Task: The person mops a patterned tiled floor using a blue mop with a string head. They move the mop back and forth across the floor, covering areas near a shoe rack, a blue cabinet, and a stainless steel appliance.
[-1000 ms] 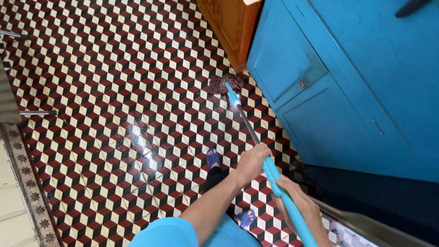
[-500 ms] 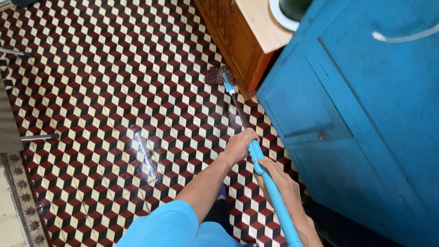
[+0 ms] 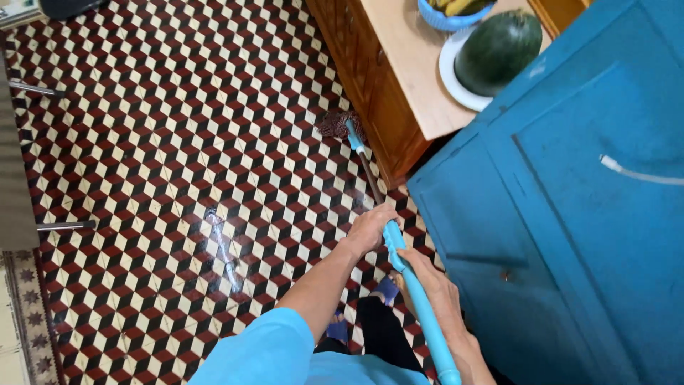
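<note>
The mop [image 3: 388, 235] runs from lower centre up to its dark red head [image 3: 335, 122], which lies on the patterned floor [image 3: 164, 142] against the wooden cabinet [image 3: 370, 78], angled to reach that edge. The left hand [image 3: 370, 228] is wrapped around the pole higher up; the right hand [image 3: 434, 289] seems closed on the blue grip below, fingers partly hidden. A blue door [image 3: 570, 235] stands at right.

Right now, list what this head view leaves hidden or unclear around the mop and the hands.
- Mop head: small and far; its far edge sits by the wooden cabinet, contact unclear.
- Right hand: fingers hidden behind the blue mop handle.
- Left hand: palm wrapped under the handle, unseen.
- Handle's top end: cut off by the bottom edge.
- Blue bowl: cut off by the top edge.
</note>
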